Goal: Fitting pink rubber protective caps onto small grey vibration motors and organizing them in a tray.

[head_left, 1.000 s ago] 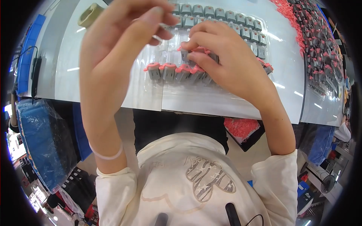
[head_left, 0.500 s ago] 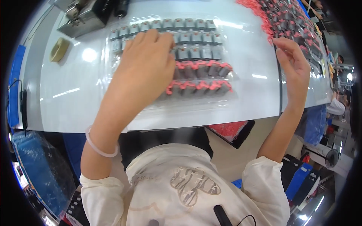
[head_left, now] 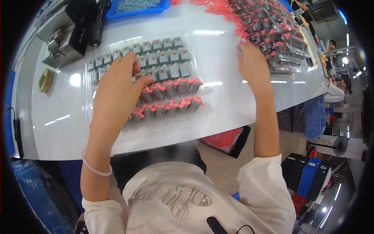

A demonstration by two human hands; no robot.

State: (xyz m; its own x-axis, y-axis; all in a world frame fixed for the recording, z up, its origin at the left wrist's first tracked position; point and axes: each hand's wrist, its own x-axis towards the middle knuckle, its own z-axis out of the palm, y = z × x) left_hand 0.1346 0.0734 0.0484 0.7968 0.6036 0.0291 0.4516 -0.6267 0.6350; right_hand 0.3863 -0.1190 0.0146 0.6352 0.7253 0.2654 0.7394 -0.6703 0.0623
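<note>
Left hand point(head_left: 119, 80): bends over the left part of the clear plastic tray point(head_left: 167, 120), with thumb and fingers half curled at the middle rows; cannot tell whether gripping anything, with fingertips partly hidden.
Right hand point(head_left: 253, 64): hangs well apart from the left one, at the near edge of the loose pink pieces point(head_left: 218, 7), with fingers bent inward; cannot tell whether pinching a piece.
Tray: lies on the white tabletop point(head_left: 226, 103), left of centre.
Bare grey motors point(head_left: 157, 45): stand in the far rows, many with an orange-red spot.
Pink-topped motors point(head_left: 182, 86): stand in two near rows, partly behind the left hand.
Stacked trays point(head_left: 280, 48): lie far right, holding more pink-and-grey pieces.
Blue bin point(head_left: 136, 15): sits beyond the tray, full of small silvery parts point(head_left: 138, 5).
Beige ring point(head_left: 47, 81): stands left of the tray, near the metal-and-black machine point(head_left: 70, 41).
Black box point(head_left: 238, 151): sits below the near table edge, holding pink bits point(head_left: 224, 139).
</note>
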